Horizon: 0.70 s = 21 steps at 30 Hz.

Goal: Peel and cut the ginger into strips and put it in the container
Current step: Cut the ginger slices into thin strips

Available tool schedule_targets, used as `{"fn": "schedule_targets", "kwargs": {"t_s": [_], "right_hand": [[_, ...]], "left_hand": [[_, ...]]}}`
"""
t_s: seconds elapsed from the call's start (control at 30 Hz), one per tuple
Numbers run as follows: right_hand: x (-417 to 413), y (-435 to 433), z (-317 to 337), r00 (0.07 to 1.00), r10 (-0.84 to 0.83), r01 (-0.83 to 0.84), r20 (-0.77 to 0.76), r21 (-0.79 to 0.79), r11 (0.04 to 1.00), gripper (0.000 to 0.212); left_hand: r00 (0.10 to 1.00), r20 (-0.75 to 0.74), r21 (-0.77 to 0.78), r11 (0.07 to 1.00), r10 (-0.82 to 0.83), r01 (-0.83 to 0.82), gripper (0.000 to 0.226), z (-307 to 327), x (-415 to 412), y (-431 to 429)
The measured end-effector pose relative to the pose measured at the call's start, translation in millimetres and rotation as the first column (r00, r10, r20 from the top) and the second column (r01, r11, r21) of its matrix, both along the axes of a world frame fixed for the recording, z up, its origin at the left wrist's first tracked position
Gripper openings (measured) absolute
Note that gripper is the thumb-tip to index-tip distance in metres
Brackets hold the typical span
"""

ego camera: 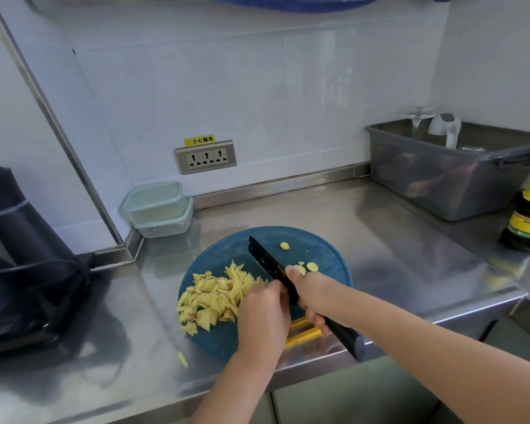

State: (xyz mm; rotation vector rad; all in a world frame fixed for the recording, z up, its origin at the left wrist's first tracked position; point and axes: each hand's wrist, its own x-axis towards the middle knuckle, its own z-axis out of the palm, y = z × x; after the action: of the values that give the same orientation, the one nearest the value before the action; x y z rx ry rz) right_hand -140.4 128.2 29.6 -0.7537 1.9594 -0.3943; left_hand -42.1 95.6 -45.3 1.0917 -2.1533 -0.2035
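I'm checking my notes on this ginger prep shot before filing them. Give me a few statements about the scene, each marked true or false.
1. The right hand holds the black knife over the round blue cutting board. True.
2. The cut ginger is already in a container. False: it lies in a pile on the left part of the board.
3. The two lidded containers are stacked in the corner by the wall. True.
4. The left hand rests flat on the counter, away from the board. False: it is over the board, beside the ginger pile and close to the blade.
5. The dark sauce bottle stands left of the board. False: it stands far right, near the grey tub.
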Motion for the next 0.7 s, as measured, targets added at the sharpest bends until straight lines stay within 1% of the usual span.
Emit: {"fn": "schedule_targets", "kwargs": {"t_s": [0.07,0.17,0.23,0.33,0.43,0.5,0.57,0.63,0.67,0.7], "right_hand": [[-1.7,7.5,-1.9,1.0,-0.014,0.013,-0.007,-0.058,0.998,0.062],[-7.1,23.5,3.1,0.997,-0.067,0.067,0.024,0.014,0.998,0.064],[-11.1,26.5,4.3,0.996,-0.076,0.076,0.052,0.002,0.997,0.062],[-18.2,31.2,0.8,0.966,-0.133,0.151,0.222,-0.066,0.986,0.06],[-21.2,35.6,-2.3,0.914,-0.186,0.231,0.36,-0.085,0.969,0.06],[-23.2,35.8,-4.7,0.886,-0.18,0.242,0.428,-0.094,0.966,0.061],[-25.9,36.0,-6.2,0.874,-0.174,0.249,0.454,-0.11,0.962,0.061],[-26.6,36.1,-4.8,0.88,-0.152,0.235,0.449,-0.134,0.963,0.06],[-25.9,35.9,-3.4,0.888,-0.14,0.226,0.438,-0.151,0.963,0.06],[-24.5,35.5,-1.1,0.895,-0.125,0.217,0.428,-0.174,0.96,0.059]], "left_hand": [[1.0,0.019,-0.007,1.0,0.014,-0.014,0.008,1.6,-0.3,0.9],[0.999,0.042,-0.004,0.999,0.033,-0.033,0.006,7.4,-2.2,5.3],[0.997,0.069,0.033,0.999,0.022,-0.025,0.012,12.6,-1.8,6.1],[0.985,0.165,0.074,0.997,-0.049,0.037,0.021,26.9,2.5,6.4],[0.977,0.15,0.121,0.984,-0.151,0.133,0.024,44.8,19.7,12.0],[0.981,0.131,0.111,0.986,-0.14,0.126,0.021,57.2,43.0,14.0],[0.986,0.147,0.148,0.988,-0.074,0.052,0.015,65.9,70.3,9.3],[0.979,0.196,0.236,0.966,0.057,-0.104,0.017,69.9,97.5,1.4],[0.96,0.249,0.306,0.93,0.128,-0.203,0.019,70.2,109.2,-3.4],[0.923,0.331,0.362,0.877,0.194,-0.314,0.018,70.7,119.4,-7.8]]}}
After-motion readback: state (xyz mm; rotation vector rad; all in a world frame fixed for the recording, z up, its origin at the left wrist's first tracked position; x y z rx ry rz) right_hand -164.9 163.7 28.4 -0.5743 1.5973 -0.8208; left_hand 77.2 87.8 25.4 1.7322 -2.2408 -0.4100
